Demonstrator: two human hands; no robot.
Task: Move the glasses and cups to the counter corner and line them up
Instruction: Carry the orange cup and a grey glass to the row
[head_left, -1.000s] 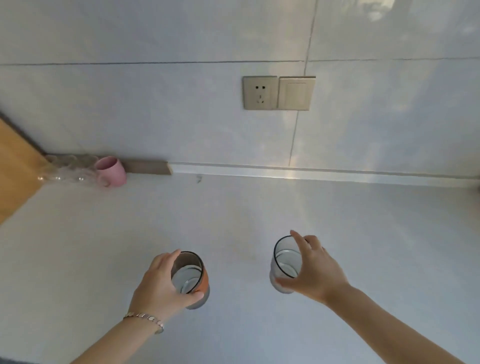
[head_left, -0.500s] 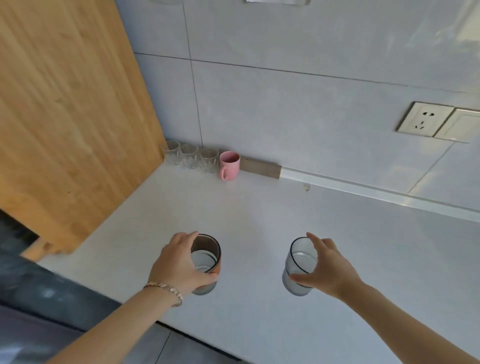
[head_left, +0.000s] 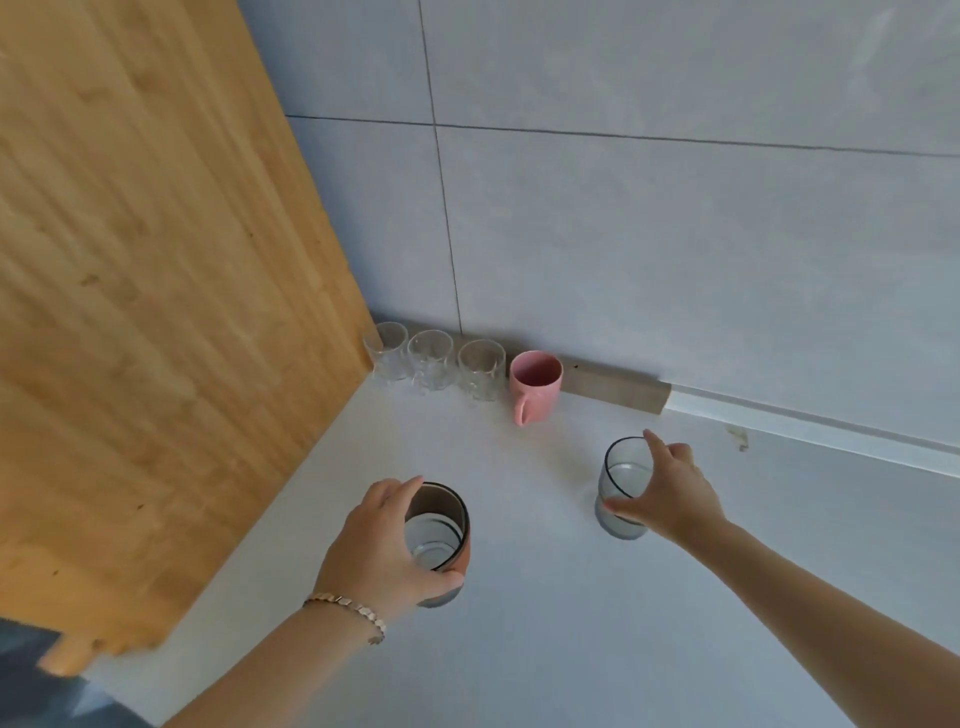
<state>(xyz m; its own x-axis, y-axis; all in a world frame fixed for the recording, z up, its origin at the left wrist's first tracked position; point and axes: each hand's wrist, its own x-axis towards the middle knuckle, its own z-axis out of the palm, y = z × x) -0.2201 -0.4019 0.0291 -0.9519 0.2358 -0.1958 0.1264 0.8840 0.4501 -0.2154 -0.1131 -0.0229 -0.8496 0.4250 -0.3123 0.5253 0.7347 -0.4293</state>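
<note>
Glasses and cups are gathering in the corner of the pale grey counter (head_left: 571, 649), where it is meeting the big wooden cabinet side (head_left: 145, 291) on my left and the grey tiled wall (head_left: 675, 234) behind. Along that wall a row is standing upright: three small clear cut-glass tumblers (head_left: 431, 358), close beside one another from the cabinet outward, then a pink ceramic mug (head_left: 535, 382) with its handle pointing toward me, just beside the last tumbler.

I am holding two more glasses nearer to me, well apart from that row and from each other. My left hand (head_left: 379, 551) is wrapping around a smoky grey glass with an orange-brown band (head_left: 441, 540), thumb on the near side and fingers over the far rim. My right hand (head_left: 667, 491) is grasping a plain smoky grey glass tumbler (head_left: 621, 486) from its right side, forefinger on the rim, thumb low on the wall. Whether either glass is touching the counter I cannot tell. A thin linked bracelet (head_left: 348, 610) is sitting on my left wrist.
</note>
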